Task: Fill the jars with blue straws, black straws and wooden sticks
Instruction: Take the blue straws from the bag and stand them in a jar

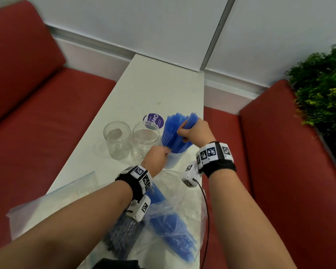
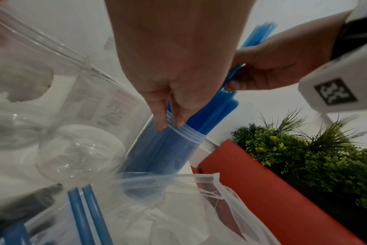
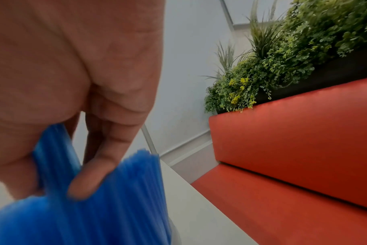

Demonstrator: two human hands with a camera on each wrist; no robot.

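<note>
Right hand (image 1: 195, 133) grips the blue straws (image 1: 176, 131) standing in the jar (image 1: 173, 160) nearest the table's right edge. Left hand (image 1: 157, 156) pinches that jar's rim. I'd hold the jar firm and tap the bundle down.

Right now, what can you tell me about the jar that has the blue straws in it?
The jar is clear plastic with a threaded rim, standing near the table's right edge, beside two empty jars. A dense bundle of blue straws fans out well above its mouth. The left hand pinches its rim; the right hand grips the straws higher up.
</note>
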